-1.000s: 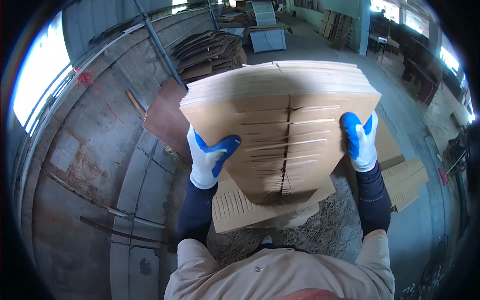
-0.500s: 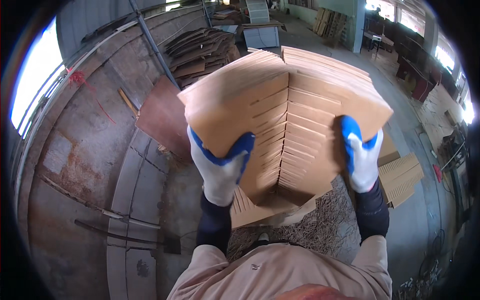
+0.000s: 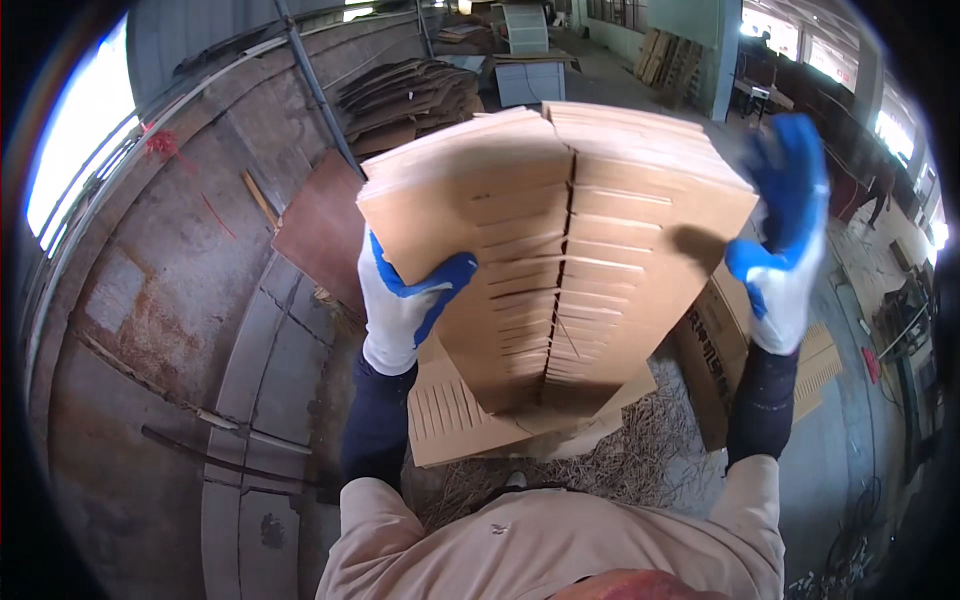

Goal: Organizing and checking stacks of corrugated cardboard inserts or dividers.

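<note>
A thick stack of slotted brown cardboard sheets (image 3: 640, 250) stands in front of me, bent along a middle crease with rows of slits on both sides. My left hand (image 3: 405, 300), in a white glove with blue coating, grips the stack's left edge, its thumb lying over the front face. Just off the right edge is my right hand (image 3: 785, 240) in a matching glove, its fingers raised, spread and blurred by motion. I see no contact between it and the stack. Beneath lies another slotted cardboard sheet (image 3: 440, 405).
Strips of cardboard scrap (image 3: 630, 450) litter the floor near my feet. A printed cardboard box (image 3: 710, 360) and more slotted cardboard (image 3: 818, 370) lie to the right. Flattened cardboard (image 3: 400, 100) is heaped farther back, near a white cabinet (image 3: 530, 82). A brown board (image 3: 320, 215) leans at left.
My right hand has let go of the stack's right side and moved up and outward, fingers opening. The stack has spread flatter and shifted slightly left, with my left hand still on it.
</note>
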Demonstrator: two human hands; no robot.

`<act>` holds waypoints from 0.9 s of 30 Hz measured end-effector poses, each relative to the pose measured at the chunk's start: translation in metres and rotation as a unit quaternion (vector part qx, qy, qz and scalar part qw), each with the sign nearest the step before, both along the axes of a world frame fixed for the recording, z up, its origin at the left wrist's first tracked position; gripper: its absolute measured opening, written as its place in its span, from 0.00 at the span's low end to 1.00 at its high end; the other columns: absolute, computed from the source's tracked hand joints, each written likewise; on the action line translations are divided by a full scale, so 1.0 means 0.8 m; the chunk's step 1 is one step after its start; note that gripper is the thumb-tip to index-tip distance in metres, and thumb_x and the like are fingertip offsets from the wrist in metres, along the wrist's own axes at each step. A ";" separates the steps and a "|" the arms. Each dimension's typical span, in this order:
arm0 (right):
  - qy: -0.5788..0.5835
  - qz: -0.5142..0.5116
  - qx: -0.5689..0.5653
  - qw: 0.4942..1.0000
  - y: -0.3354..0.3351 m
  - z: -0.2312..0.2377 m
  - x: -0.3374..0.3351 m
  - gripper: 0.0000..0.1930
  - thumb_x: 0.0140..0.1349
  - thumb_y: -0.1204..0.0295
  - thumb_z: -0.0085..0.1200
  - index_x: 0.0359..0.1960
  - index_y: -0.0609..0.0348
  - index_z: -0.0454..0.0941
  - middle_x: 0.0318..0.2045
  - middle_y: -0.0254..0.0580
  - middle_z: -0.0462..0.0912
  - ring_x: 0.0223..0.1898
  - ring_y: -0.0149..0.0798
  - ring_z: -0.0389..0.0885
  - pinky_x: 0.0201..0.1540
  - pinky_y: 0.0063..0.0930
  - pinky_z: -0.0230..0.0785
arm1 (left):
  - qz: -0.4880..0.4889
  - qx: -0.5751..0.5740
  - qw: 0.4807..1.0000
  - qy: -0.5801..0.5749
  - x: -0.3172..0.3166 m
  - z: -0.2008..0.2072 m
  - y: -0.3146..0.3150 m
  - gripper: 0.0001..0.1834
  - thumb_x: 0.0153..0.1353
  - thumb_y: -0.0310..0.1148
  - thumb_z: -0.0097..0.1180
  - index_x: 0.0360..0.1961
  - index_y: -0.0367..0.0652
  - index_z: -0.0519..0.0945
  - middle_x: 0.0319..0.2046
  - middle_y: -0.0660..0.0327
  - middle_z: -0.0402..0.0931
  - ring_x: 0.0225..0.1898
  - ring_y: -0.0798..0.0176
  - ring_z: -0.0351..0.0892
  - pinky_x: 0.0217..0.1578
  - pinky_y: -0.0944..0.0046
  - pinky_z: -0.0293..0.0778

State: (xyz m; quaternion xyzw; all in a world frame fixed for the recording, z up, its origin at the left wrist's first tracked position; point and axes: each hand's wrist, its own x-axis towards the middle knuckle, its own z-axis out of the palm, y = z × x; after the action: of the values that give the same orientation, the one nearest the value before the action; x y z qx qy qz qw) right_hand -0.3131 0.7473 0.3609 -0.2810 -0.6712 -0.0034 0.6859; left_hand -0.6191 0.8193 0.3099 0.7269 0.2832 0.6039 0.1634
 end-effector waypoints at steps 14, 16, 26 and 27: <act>-0.568 -0.241 -0.125 0.777 0.046 0.092 -0.061 0.41 0.41 0.47 0.68 0.52 0.66 0.70 0.40 0.57 0.80 0.40 0.53 0.81 0.45 0.38 0.74 | 0.042 0.036 0.990 0.131 -0.030 0.004 0.008 0.22 0.38 0.23 0.66 0.39 0.39 0.79 0.36 0.55 0.79 0.38 0.51 0.78 0.39 0.60 0.74; -0.559 -0.254 -0.036 0.788 0.040 0.085 -0.071 0.37 0.42 0.48 0.67 0.47 0.65 0.72 0.34 0.53 0.81 0.37 0.51 0.82 0.43 0.37 0.74 | 0.013 0.021 0.999 0.036 -0.030 0.013 0.002 0.34 0.35 0.27 0.71 0.49 0.37 0.74 0.43 0.53 0.77 0.44 0.53 0.77 0.45 0.60 0.74; -0.555 -0.232 0.024 0.798 0.020 0.090 -0.078 0.31 0.42 0.56 0.68 0.43 0.64 0.72 0.31 0.54 0.80 0.35 0.55 0.81 0.39 0.41 0.73 | 0.209 0.427 0.791 0.384 0.035 0.157 0.005 0.32 0.40 0.44 0.71 0.45 0.40 0.76 0.36 0.49 0.79 0.39 0.46 0.79 0.40 0.54 0.75; -0.558 -0.232 0.000 0.797 0.018 0.087 -0.081 0.31 0.42 0.57 0.69 0.43 0.64 0.72 0.31 0.54 0.79 0.36 0.54 0.81 0.40 0.42 0.73 | 0.165 0.453 0.793 0.374 0.033 0.152 0.020 0.30 0.42 0.45 0.70 0.44 0.39 0.77 0.34 0.49 0.79 0.37 0.46 0.80 0.39 0.54 0.75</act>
State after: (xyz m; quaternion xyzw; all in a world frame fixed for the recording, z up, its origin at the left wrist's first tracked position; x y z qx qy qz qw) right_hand -0.3779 0.7614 0.4308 -0.3774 -0.8526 -0.3185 0.1708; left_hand -0.5926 0.8356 0.4314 0.8292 0.1317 0.3621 -0.4050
